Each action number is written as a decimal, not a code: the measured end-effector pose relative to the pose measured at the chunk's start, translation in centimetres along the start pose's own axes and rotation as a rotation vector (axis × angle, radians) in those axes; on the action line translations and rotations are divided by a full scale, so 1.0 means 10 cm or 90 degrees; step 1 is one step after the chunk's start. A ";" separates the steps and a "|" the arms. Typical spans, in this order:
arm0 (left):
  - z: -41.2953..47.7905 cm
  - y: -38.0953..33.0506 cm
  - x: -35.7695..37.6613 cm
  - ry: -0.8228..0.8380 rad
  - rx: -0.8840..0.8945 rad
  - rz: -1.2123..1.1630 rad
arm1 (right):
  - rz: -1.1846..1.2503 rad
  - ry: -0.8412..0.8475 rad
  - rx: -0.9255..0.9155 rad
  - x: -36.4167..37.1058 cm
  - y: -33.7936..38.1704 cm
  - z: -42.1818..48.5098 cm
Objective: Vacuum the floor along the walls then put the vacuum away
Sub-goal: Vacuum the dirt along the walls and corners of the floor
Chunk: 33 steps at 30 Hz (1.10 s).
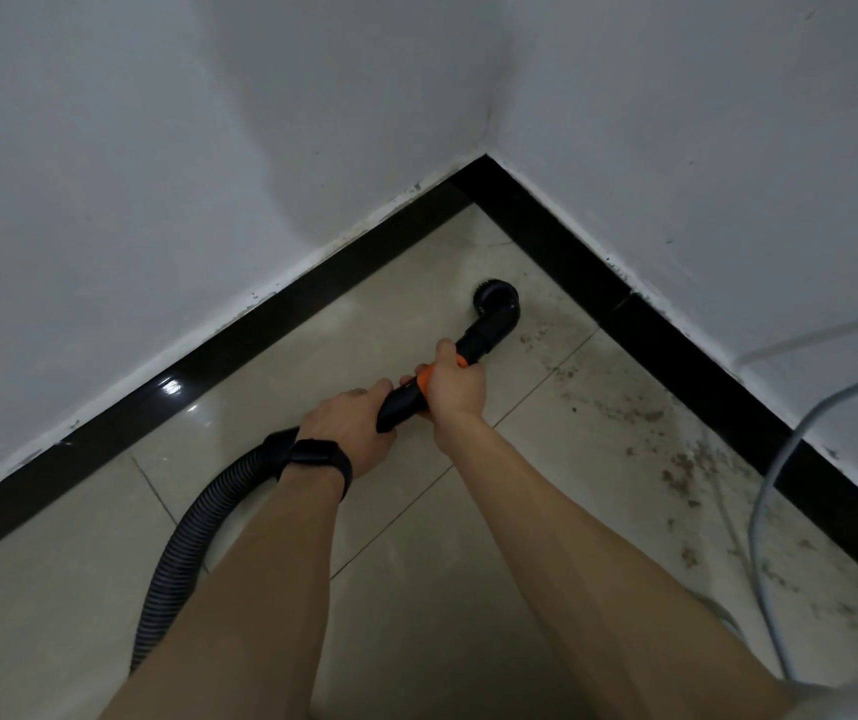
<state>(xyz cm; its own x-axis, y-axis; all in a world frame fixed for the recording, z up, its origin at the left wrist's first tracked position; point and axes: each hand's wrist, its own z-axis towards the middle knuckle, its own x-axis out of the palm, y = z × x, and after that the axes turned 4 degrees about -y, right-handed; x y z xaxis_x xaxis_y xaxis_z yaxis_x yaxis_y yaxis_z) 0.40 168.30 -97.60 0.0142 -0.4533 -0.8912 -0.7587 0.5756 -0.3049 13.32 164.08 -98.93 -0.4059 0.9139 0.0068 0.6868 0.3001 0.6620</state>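
Near the wall corner, the brush nozzle (493, 299) was held at the floor (79, 589), its wand (405, 400) gripped by left hand (357, 433) and right hand (455, 388). The grey cable (775, 475) could be snagged if swept rightward through the debris (686, 459).

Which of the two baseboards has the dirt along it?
The right baseboard, running toward the lower right: brown debris speckles the floor beside it. By the left baseboard, the tiles look clean and glossy.

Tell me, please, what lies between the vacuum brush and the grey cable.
In the head view, only floor tiles with scattered brown dirt lie between brush and cable.
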 end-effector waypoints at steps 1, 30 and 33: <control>0.02 -0.02 0.00 0.000 0.002 -0.002 | -0.002 -0.004 -0.002 -0.01 0.02 0.02; 0.77 -0.25 -0.11 0.011 -0.097 -0.274 | -0.078 -0.013 -0.056 0.14 0.59 0.62; 0.84 -0.21 -0.17 0.003 -0.135 -0.323 | -0.015 0.062 -0.026 0.25 0.73 0.62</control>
<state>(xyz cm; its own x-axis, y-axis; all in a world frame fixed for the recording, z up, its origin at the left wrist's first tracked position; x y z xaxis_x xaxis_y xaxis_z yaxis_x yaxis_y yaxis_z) 7.44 173.55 -98.29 0.4101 -0.6411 -0.6487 -0.7718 0.1350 -0.6213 20.98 170.26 -98.73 -0.4802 0.8749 0.0622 0.6515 0.3083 0.6932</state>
